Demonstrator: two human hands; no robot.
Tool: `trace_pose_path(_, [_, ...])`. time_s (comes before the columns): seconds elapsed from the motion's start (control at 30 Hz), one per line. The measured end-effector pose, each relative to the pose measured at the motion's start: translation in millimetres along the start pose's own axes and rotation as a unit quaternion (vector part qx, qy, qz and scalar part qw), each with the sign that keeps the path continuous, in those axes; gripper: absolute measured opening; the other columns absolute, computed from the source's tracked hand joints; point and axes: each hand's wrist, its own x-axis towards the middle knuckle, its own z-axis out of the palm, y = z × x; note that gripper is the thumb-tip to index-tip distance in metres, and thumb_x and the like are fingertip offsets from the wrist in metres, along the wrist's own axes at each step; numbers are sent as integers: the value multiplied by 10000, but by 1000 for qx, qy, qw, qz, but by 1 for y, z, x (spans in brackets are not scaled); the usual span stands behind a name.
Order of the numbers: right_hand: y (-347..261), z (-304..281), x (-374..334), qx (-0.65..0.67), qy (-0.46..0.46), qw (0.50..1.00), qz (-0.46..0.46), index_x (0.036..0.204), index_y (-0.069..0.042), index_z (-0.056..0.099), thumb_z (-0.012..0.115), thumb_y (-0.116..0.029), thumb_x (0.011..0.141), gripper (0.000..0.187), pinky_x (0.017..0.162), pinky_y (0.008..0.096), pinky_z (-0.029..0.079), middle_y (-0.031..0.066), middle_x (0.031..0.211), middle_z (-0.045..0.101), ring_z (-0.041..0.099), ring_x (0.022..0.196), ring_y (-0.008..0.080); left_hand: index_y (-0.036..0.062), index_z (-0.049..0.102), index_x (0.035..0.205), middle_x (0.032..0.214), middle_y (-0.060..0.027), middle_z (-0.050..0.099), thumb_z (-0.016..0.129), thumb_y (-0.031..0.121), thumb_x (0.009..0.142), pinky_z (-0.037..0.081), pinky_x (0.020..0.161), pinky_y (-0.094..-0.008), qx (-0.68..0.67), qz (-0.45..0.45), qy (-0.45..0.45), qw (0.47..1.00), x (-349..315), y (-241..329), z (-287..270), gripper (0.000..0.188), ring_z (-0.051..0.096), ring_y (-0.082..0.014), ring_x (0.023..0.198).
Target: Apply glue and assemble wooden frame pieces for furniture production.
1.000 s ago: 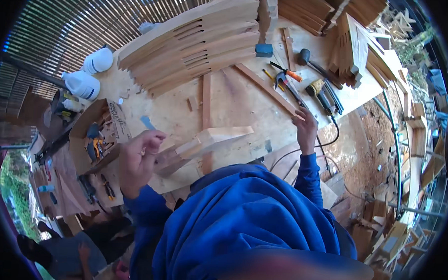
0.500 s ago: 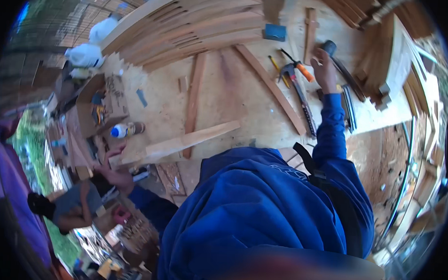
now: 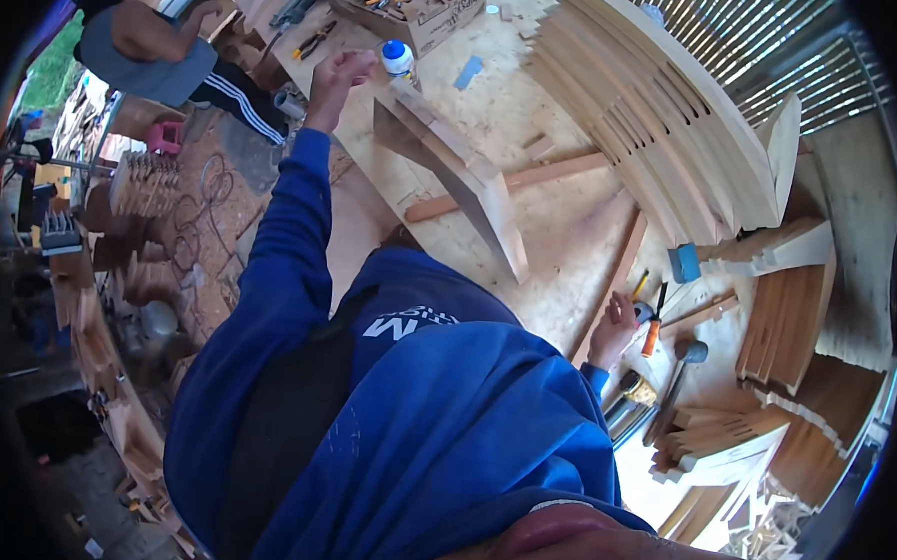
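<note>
My left hand [image 3: 339, 80] is raised at the table's left edge, its fingers loosely bent and apart, holding nothing I can see. Just right of it stands a white glue bottle with a blue cap [image 3: 399, 64]; I cannot tell if they touch. A thick, angled wooden piece [image 3: 458, 165] rests on the table near that hand. My right hand [image 3: 614, 329] hovers over the tools with fingers apart. Close to its fingertips are a dark hammer head [image 3: 644, 313], an orange-handled screwdriver [image 3: 651, 337] and a yellow pencil-like tool [image 3: 640, 285]. The hammer's handle is mostly hidden by that hand.
Stacked slotted boards [image 3: 646, 108] fill the far side. A black mallet [image 3: 694, 353], a brush [image 3: 639, 389] and a blue block [image 3: 684, 263] lie at right. Thin strips [image 3: 533, 182] cross the table. A cardboard box [image 3: 430, 19] stands far left; another person [image 3: 148, 57] sits beyond.
My view has swung toward the left. My left hand has come up beside the glue bottle, and my right hand has moved from near the mallet to the hammer.
</note>
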Motion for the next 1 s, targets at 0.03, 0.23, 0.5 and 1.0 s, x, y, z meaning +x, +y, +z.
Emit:
trace_pose_path(0.03, [-15,3,-4,-9,0,1000,-9,1196,-7,699,520,124,888,379,1013,385,512,192,1244,682,659,1174,305,-2,658,1156,1112,-93,707,692,382,943,519,917,-314,15,-18,36,999,9,-16,-6,440,672,-178,1006])
trace_pose_path(0.23, [-91,10,-10,-17,25,987,159,1266,56,619,480,68,978,320,806,348,618,181,1130,672,685,1075,252,-4,537,1346,1295,-170,646,937,418,658,509,1025,-392,196,57,-38,978,72,-121,-12,901,649,-287,1164])
trace_pose_path(0.5, [-186,58,-60,47,223,974,10,1338,24,590,550,-179,1064,343,960,340,545,128,1251,653,639,1162,233,84,668,1202,1061,-147,749,930,355,642,583,860,-413,182,79,-126,972,106,-135,25,675,735,-304,975])
trace_pose_path(1.0, [-411,116,25,337,-332,881,-1,1487,-14,467,262,-919,857,1122,1174,505,332,224,1467,548,489,1386,354,95,691,1160,1024,-96,759,924,184,656,596,845,-357,-325,520,-369,699,103,187,158,563,748,-245,910])
